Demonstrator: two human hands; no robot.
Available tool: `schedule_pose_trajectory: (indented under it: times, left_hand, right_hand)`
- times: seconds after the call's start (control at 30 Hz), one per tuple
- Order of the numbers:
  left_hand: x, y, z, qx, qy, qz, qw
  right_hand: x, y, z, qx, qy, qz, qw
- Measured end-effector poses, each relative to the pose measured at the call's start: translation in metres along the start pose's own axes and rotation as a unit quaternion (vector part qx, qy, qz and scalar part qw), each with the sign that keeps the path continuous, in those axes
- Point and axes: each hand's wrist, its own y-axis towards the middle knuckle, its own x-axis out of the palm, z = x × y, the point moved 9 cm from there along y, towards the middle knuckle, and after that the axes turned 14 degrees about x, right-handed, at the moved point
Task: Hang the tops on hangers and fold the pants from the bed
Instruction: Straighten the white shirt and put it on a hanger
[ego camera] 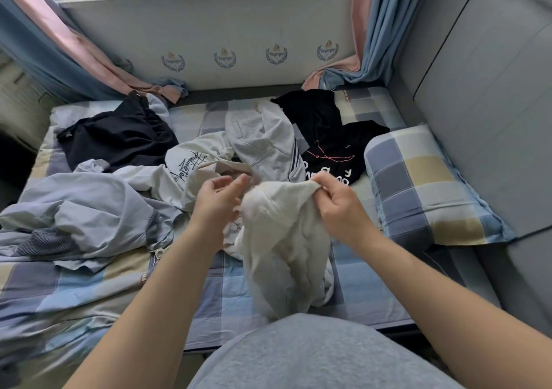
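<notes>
Pinching the top edge of a white knit top (283, 239) between the thumb and fingers of my right hand (337, 206), I hold it up over the bed (209, 293), with its lower end bunched on the checked sheet. My left hand (218, 200) hovers just beside the fabric, fingers loosely curled, gripping nothing. Beyond my hands lie grey striped pants (263, 140), a cream printed top (191, 164) and a black T-shirt (334, 146). A light blue shirt (89, 209) sprawls to the left of my left hand.

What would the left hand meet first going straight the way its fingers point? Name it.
Likely the beige garment just past the left hand's fingers, then the grey striped pants. Depth is unclear; the hand may pass above both.
</notes>
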Motion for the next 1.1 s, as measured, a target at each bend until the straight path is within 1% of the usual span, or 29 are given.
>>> schedule_pose_trajectory:
  times: [0.03,0.07,0.1,0.17,0.2,0.23,0.27,0.3,0.37,0.4,0.43,0.5,0.57,0.63,0.7,0.8,0.87,0.93,1.03,1.1]
  left_hand:
    - [0.001,0.002,0.012,0.053,0.03,-0.018,0.998]
    - [0.009,0.001,0.024,0.095,0.057,-0.068,0.992]
    - [0.023,-0.003,0.032,0.123,0.092,-0.14,0.978]
    - [0.054,-0.021,0.035,0.135,0.16,-0.277,0.938]
    - [0.068,-0.031,0.032,0.134,0.18,-0.316,0.922]
    - [0.078,-0.038,0.029,0.143,0.199,-0.32,0.915]
    - [0.084,-0.041,0.027,0.163,0.223,-0.29,0.916]
    - [0.084,-0.04,0.027,0.191,0.255,-0.238,0.917]
    - [0.078,-0.036,0.032,0.236,0.318,-0.14,0.907]
    - [0.072,-0.032,0.034,0.246,0.331,-0.106,0.905]
    - [0.067,-0.026,0.034,0.246,0.324,-0.086,0.91]
    - [0.058,-0.017,0.035,0.241,0.275,-0.073,0.928]
    - [0.051,-0.013,0.041,0.258,0.226,-0.06,0.937]
    - [0.049,-0.015,0.05,0.284,0.18,-0.057,0.94]
    - [0.051,-0.022,0.06,0.304,0.128,-0.06,0.942]
    - [0.047,-0.032,0.077,0.327,0.067,-0.045,0.942]
    - [0.042,-0.036,0.086,0.334,0.037,-0.04,0.941]
    - [0.036,-0.04,0.091,0.343,0.025,-0.029,0.939]
    - [0.023,-0.042,0.093,0.347,0.016,0.012,0.937]
    - [0.008,-0.036,0.092,0.34,0.01,0.05,0.939]
  right_hand:
    - [-0.003,0.002,-0.009,-0.007,0.012,-0.007,1.0]
    - [-0.003,0.004,-0.017,-0.012,0.025,-0.018,0.999]
    - [-0.001,0.005,-0.024,-0.015,0.037,-0.029,0.999]
    - [0.004,0.004,-0.041,-0.024,0.056,-0.046,0.997]
    - [0.006,0.003,-0.049,-0.029,0.069,-0.055,0.996]
    - [0.007,0.003,-0.056,-0.03,0.085,-0.064,0.994]
    - [0.007,0.004,-0.061,-0.028,0.099,-0.07,0.992]
    - [0.005,0.004,-0.065,-0.026,0.103,-0.07,0.992]
    - [-0.002,0.006,-0.067,-0.024,0.083,-0.06,0.994]
    - [-0.005,0.006,-0.065,-0.02,0.071,-0.061,0.995]
    - [-0.006,0.007,-0.061,-0.013,0.057,-0.071,0.996]
    - [-0.003,0.008,-0.049,0.003,-0.007,-0.11,0.994]
    - [0.002,0.009,-0.031,0.01,-0.118,-0.126,0.985]
    - [0.004,0.013,-0.009,0.013,-0.215,-0.09,0.972]
    - [0.004,0.018,0.018,0.035,-0.275,-0.032,0.96]
    - [0.001,0.022,0.07,0.118,-0.319,0.018,0.94]
    - [-0.008,0.021,0.105,0.186,-0.35,0.045,0.917]
    - [-0.014,0.019,0.127,0.214,-0.38,0.06,0.898]
    - [-0.02,0.021,0.148,0.237,-0.378,0.068,0.892]
    - [-0.03,0.02,0.168,0.29,-0.359,0.062,0.885]
